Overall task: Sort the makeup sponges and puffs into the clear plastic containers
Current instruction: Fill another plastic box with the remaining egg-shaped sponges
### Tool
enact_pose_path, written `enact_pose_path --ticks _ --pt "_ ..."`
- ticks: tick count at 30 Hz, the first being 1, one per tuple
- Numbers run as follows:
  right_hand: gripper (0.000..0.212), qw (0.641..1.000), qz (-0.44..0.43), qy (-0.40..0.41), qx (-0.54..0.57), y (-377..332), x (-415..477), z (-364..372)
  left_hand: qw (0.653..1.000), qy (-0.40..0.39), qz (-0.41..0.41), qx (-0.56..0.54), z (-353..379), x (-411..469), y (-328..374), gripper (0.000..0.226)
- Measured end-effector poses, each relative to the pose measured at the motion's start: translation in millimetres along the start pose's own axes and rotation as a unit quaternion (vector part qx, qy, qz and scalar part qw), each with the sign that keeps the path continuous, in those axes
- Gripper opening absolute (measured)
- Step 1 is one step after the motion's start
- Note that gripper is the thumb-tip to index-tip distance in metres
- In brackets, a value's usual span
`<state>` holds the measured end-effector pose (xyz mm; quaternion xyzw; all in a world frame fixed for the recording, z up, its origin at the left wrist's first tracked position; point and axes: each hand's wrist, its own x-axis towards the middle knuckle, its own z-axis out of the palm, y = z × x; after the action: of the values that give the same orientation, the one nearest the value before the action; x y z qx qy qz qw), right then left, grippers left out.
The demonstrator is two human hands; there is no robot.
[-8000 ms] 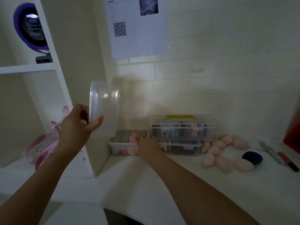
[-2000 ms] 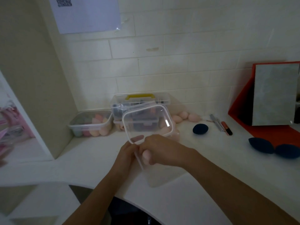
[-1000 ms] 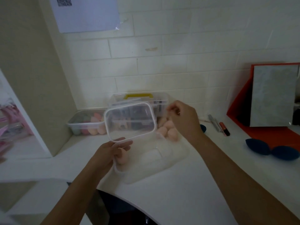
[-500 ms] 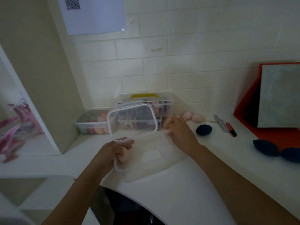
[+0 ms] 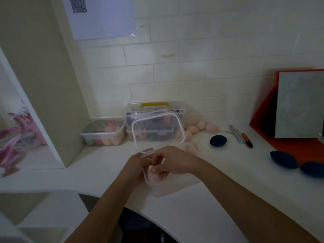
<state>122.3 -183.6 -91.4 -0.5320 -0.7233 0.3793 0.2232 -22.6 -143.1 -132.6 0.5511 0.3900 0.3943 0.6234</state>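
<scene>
My left hand (image 5: 137, 164) grips a clear plastic lid (image 5: 157, 133) by its lower edge and holds it tilted upright. Just right of it, my right hand (image 5: 172, 162) pinches a pink sponge (image 5: 154, 177) at the near left corner of the clear container (image 5: 177, 187) on the counter. Loose pink sponges (image 5: 192, 129) lie behind the lid, by the wall. A dark blue sponge (image 5: 218, 140) lies to their right, and two more dark blue sponges (image 5: 283, 159) lie at the far right.
An open clear tub (image 5: 103, 133) of coloured sponges stands by the shelf wall. Beside it are stacked clear cases (image 5: 154, 106) with a yellow handle. Pens (image 5: 245, 137) and a red mirror stand (image 5: 296, 106) are at the right. A shelf holding pink items (image 5: 17, 137) is at the left.
My right hand has come back from the loose pink sponges by the wall to the container's near left corner, now pinching a pink sponge. The lid has shifted right with my left hand.
</scene>
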Motion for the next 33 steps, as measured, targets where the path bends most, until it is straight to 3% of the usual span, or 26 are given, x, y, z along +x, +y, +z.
enact_pose_path --ticks 6,9,12,15,18,22,24,26,28,30,33 --pt "0.04 0.998 0.02 0.054 -0.025 -1 -3 8 0.997 -0.033 -0.066 -0.024 5 -6 1 0.029" --pt "0.039 0.999 0.015 0.01 -0.035 -4 -6 2 0.996 -0.052 -0.065 -0.017 2 -7 -1 0.03" --pt "0.052 0.998 0.007 0.005 -0.06 2 -2 1 0.997 -0.06 -0.046 0.009 -4 -7 -2 0.034" --pt "0.047 0.997 -0.013 0.052 -0.063 5 2 6 0.998 -0.048 -0.044 0.014 -4 -7 -8 0.042" --pt "0.041 0.995 -0.025 0.062 -0.068 6 5 8 0.998 0.048 -0.016 -0.022 -9 -4 -10 0.042" --pt "0.026 0.998 -0.047 0.036 -0.025 1 -2 -10 0.999 0.023 -0.012 0.047 -9 -6 -2 0.061" --pt "0.013 0.993 -0.067 0.092 0.001 -1 -6 -31 0.999 0.005 -0.025 0.039 -6 -6 0 0.066" --pt "0.011 0.975 -0.077 0.206 0.0 4 -6 -54 0.999 -0.002 -0.03 0.021 -5 -8 3 0.071" --pt "0.021 0.954 -0.045 0.282 -0.092 14 -7 -74 0.999 0.006 -0.034 0.015 -10 -9 6 0.071" --pt "0.036 0.953 0.015 0.253 -0.165 35 -6 -83 0.999 0.019 -0.045 0.019 -15 -10 9 0.064" --pt "0.029 0.967 0.031 0.17 -0.186 69 -5 -79 0.998 0.023 -0.048 0.02 -22 -12 12 0.058"
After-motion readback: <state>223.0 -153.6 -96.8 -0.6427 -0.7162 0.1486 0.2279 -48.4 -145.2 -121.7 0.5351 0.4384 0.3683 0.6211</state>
